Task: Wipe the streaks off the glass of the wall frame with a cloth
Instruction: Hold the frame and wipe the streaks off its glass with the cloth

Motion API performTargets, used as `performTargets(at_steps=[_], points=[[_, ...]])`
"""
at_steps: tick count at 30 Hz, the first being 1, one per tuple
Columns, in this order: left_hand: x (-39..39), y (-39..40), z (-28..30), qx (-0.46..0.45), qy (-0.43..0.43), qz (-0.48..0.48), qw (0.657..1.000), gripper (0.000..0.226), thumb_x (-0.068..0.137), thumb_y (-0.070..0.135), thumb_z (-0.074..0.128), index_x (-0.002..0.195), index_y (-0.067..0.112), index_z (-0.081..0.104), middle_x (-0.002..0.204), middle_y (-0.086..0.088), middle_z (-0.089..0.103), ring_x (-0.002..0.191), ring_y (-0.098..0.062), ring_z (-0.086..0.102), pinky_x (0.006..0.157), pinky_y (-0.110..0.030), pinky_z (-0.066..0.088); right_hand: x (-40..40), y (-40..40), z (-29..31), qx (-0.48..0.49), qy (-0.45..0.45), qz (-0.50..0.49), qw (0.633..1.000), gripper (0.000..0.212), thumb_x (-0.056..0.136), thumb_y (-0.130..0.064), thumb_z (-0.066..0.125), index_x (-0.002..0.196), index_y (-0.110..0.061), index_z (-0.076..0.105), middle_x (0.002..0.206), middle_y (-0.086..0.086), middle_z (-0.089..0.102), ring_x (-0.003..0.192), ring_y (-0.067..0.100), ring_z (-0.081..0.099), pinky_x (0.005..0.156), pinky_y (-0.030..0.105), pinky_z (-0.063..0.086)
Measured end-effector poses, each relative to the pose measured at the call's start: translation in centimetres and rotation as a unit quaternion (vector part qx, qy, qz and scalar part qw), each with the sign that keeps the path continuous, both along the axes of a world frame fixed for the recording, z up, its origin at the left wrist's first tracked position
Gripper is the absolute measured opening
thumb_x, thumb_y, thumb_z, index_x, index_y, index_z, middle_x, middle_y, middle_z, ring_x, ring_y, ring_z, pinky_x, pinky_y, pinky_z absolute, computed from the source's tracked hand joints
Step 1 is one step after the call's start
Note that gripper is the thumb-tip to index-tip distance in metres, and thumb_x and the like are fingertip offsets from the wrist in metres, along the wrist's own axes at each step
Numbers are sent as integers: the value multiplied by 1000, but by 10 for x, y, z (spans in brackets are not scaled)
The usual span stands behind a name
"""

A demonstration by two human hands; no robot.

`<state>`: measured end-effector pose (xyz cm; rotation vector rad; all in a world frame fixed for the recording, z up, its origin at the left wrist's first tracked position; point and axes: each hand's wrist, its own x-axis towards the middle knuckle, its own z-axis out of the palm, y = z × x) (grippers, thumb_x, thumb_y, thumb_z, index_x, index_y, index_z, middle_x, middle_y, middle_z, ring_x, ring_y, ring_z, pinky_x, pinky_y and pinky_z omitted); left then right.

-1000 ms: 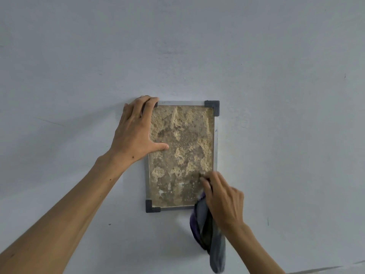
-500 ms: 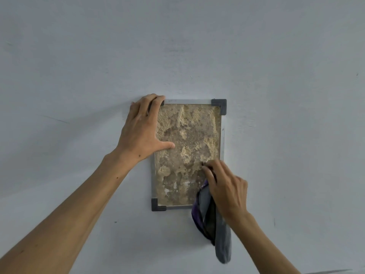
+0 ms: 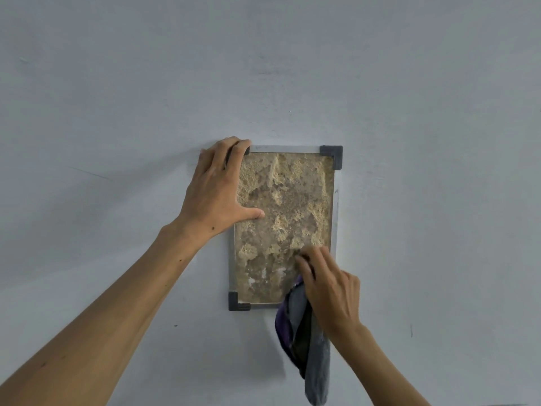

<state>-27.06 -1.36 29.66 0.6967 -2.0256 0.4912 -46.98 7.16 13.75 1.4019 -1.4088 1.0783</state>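
Wall frame [image 3: 335, 218]: 1 upright rectangle on a pale wall [image 3: 117, 112], thin grey edges, dark corner caps visible at 1 and 7 o'clock. Glass [image 3: 284, 206]: mottled tan and brown behind it, pale blotches throughout. Left hand [image 3: 218, 186]: at the frame's 10 o'clock corner, fingers curled over the top edge, thumb flat on the glass. Right hand [image 3: 328, 285]: at the frame's 5 o'clock, fingertips pressing a cloth against the glass. Cloth [image 3: 304, 341]: grey with purple, bunched under the right hand, its tail hanging below the frame's lower edge.
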Motion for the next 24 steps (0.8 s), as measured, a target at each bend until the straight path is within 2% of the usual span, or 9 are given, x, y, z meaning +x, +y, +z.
performTargets(at_steps=[2,4,7,10,15,17,20,24], points=[[0,-1,0,1,3,-2,1000,125,53,58,92,152,17,29,152,-3,31,140,-29,31,113,-43,40,-1,1,-16,47,62,18,997,7,101,-19,66,98,-23,62,90,-11,57,55,12,46,35,29,42],[0,-2,0,3,3,-3,1000,125,53,57,92,153,17,29,152,-2,31,140,-29,31,112,-43,41,-3,3,-12,61,78,13,995,15,108,-24,56,95,-24,64,88,-11,56,50,14,42,36,27,40],[0,-1,0,2,2,-3,1000,125,53,56,93,152,16,30,152,-3,32,140,-29,31,112,-43,41,-1,5,10,21,33,-5,999,12,105,-22,61,94,-24,64,86,-10,58,51,13,45,35,26,38],[0,0,0,4,1,-2,1000,125,53,56,93,153,16,29,153,-3,31,141,-29,31,112,-43,41,4,-2,3,11,0,-10,1000,8,100,-18,68,95,-23,63,87,-10,59,53,13,47,34,29,41],[0,-1,0,1,2,0,1000,125,53,57,92,153,17,29,152,-2,31,141,-28,31,114,-43,41,-3,-5,-20,78,93,-17,992,18,97,-11,68,88,-24,59,78,-7,48,47,16,36,35,31,39],[-1,-1,0,2,1,1,1000,125,53,57,92,153,16,29,153,-3,31,141,-29,31,114,-44,41,-1,-3,-3,56,83,-19,995,14,101,-18,64,90,-25,60,80,-8,50,46,15,37,35,30,39],[0,-1,0,1,2,1,1000,125,53,57,92,153,16,29,153,-4,31,141,-30,31,112,-45,42,7,-5,10,20,15,-34,999,18,108,-28,54,91,-24,61,81,-9,54,45,16,39,35,28,35],[0,-1,1,0,1,2,1000,125,53,58,92,153,16,29,153,-4,31,141,-29,31,114,-45,41,9,-7,-14,66,38,-29,997,15,99,-16,66,90,-24,58,79,-7,48,45,17,40,34,31,38]])
